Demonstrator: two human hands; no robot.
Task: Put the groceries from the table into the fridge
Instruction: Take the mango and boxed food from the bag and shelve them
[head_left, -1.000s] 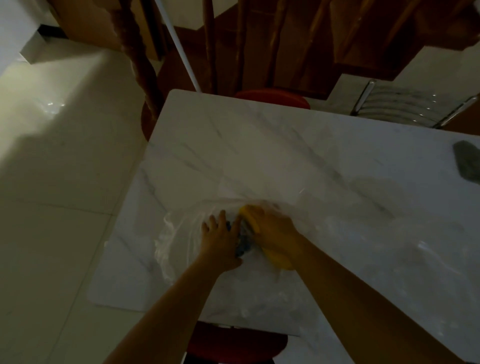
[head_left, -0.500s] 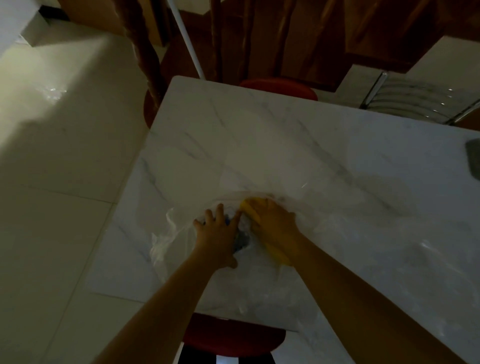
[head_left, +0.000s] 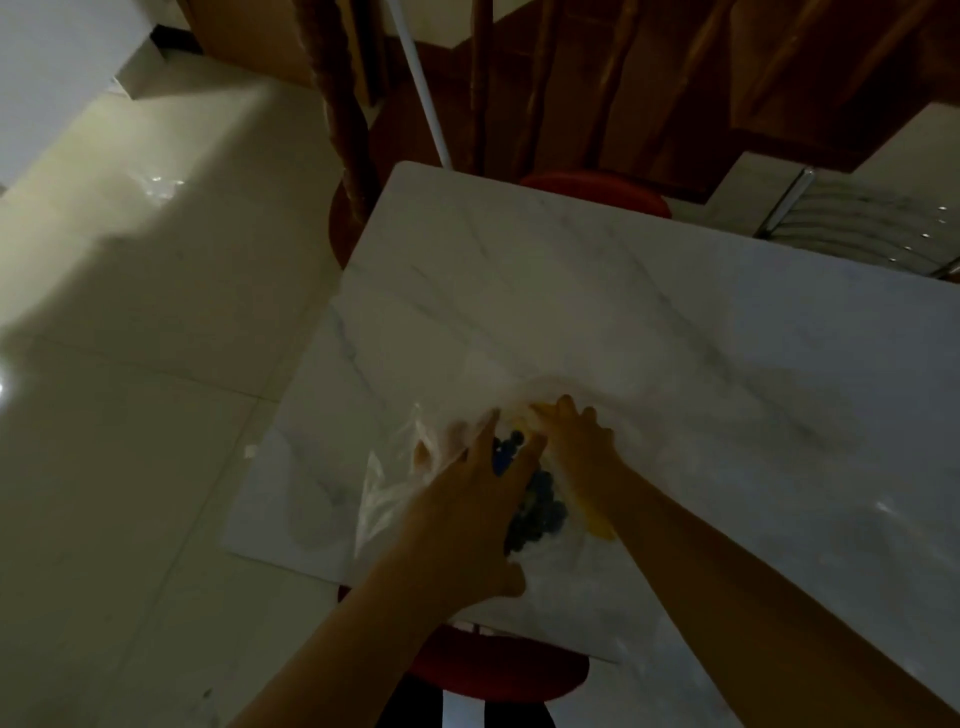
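Dim room, pale tiled floor (head_left: 130, 415); white marble desk (head_left: 623, 312) fills the right and centre, with a red stool (head_left: 498, 670) tucked under its near edge and another red seat (head_left: 597, 189) at the far edge. Dark wooden posts (head_left: 343, 104) and a white pole (head_left: 421, 83) stand beyond. Item: clear plastic bag (head_left: 395, 488), crumpled, lying flat on the near left part of the desk, its mouth apparently turned toward the person. Contents: a cluster of dark blue round fruit (head_left: 540, 499), grapes or the like, running near-to-far between the two wrists; a yellow item (head_left: 597, 525), mostly hidden, just right of the fruit and under the right forearm, kind not clear. Left hand (head_left: 467, 514): fingers spread fairly wide, palm down, pressing or parting the film on the left side of the fruit; no firm hold on anything that shows. Right hand (head_left: 576, 441): fingers extended forward into the bag, over the far end of the yellow item; whether it grips the item or the film cannot be told. Relation: the groceries lie directly between and beneath both hands, the fruit touching the left fingers, the yellow item nearer the right. Judgement: the right hand is better placed to draw the yellow item toward the person while the left holds the bag open. Fridge not in view.
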